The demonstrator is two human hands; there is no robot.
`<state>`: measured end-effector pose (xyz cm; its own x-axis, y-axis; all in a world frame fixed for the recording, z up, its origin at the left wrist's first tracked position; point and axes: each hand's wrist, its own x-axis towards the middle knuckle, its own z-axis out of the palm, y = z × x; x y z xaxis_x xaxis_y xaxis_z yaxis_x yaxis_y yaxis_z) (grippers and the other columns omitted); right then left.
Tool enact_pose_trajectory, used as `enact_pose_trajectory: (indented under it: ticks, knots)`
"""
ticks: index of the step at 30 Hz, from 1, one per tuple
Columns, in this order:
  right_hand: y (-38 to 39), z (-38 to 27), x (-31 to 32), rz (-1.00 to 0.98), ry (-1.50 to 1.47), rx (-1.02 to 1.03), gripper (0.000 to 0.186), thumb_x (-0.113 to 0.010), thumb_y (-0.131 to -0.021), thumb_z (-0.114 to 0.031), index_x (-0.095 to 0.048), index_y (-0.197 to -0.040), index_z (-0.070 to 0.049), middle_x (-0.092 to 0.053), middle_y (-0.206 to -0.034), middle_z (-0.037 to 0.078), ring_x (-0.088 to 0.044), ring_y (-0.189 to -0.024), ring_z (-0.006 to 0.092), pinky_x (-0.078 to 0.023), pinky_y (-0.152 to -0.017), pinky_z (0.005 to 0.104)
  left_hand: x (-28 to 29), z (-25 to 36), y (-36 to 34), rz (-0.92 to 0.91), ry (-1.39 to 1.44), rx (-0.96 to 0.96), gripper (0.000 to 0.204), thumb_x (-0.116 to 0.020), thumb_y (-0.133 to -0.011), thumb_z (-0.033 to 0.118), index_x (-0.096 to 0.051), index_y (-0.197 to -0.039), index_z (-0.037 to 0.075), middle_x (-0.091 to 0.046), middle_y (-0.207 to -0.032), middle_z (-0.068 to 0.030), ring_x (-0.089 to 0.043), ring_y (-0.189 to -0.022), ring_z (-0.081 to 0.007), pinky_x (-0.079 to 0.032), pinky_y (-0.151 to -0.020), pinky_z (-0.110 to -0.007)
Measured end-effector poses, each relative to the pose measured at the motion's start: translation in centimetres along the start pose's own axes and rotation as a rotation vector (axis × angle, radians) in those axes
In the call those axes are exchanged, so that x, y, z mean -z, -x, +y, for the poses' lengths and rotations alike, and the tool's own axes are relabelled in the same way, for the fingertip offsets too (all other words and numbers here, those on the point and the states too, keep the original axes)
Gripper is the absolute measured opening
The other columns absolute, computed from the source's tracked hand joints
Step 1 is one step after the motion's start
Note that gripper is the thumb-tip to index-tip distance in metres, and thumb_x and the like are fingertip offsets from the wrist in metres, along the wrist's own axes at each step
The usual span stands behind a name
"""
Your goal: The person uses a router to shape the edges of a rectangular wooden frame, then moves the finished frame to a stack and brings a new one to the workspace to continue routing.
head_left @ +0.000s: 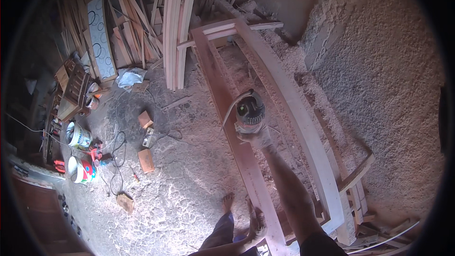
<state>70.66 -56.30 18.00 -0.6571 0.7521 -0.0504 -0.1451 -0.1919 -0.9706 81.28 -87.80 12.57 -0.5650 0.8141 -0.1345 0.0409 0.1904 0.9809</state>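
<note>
My right hand [256, 136] is closed around a dark, round-bodied power sander [250, 110], which sits on the left rail of a long wooden door frame [303, 128]. A pale cord curves off the tool to the left. Its underside is hidden from me. Closer to my body, my left hand [257, 225] lies against the outer edge of the same rail, its fingers stretched out along the wood. The frame is raised off the floor, with a crosspiece [219, 29] at its far end.
Tall planks [177, 28] lean at the back, beside a patterned panel [99, 38]. Paint buckets [78, 135], wood blocks [146, 161] and a power strip [148, 137] with black cables are on the floor to the left. A rough wall [388, 76] rises at right, above wood shavings. My bare foot [228, 203] is beside the frame.
</note>
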Motion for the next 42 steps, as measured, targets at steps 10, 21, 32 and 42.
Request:
enact_pose_trajectory:
  ticks: [10,21,32,42]
  knots:
    - [-1.3,0.2,-0.8,0.084,0.113,0.089,0.086,-0.092,-0.066,0.000,-0.050,-0.139,-0.012,-0.066,-0.124,0.003,-0.068,-0.102,0.0135,-0.066,-0.070,0.0345,5.3,-2.9,-4.0,-0.033,-0.028,-0.044,0.058,-0.055,-0.106,0.017,-0.034,-0.158,0.005,-0.061,-0.138,-0.0252,-0.066,-0.117,-0.0280,-0.052,-0.096,-0.038]
    - [20.3,-5.5,-0.1,0.448,0.590,0.348,0.052,-0.091,-0.069,-0.011,-0.068,-0.116,-0.008,-0.073,-0.107,0.004,-0.070,-0.096,0.0197,-0.057,-0.088,0.0380,23.8,-4.7,-14.3,-0.044,-0.532,-0.418,0.053,-0.064,-0.100,0.010,-0.047,-0.149,0.002,-0.068,-0.122,-0.0261,-0.069,-0.102,-0.0413,-0.056,-0.090,-0.046]
    - [29.7,-9.6,-2.6,1.226,0.750,0.245,0.065,-0.090,-0.071,-0.018,-0.061,-0.129,-0.009,-0.065,-0.124,0.008,-0.064,-0.108,0.0232,-0.054,-0.093,0.0404,15.4,12.2,-42.3,-0.770,-1.115,-1.060,0.094,-0.087,-0.074,0.028,-0.042,-0.155,0.011,-0.043,-0.158,-0.0166,-0.036,-0.147,-0.0388,-0.026,-0.124,-0.056]
    - [33.0,-8.6,-14.6,1.900,0.623,0.151,0.065,-0.089,-0.072,-0.017,-0.060,-0.130,-0.009,-0.064,-0.125,0.008,-0.064,-0.109,0.0231,-0.054,-0.093,0.0407,11.7,13.3,-49.1,-1.266,-1.084,-1.397,0.083,-0.091,-0.065,0.044,-0.059,-0.133,0.010,-0.061,-0.123,-0.0125,-0.054,-0.120,-0.0353,-0.045,-0.102,-0.053]
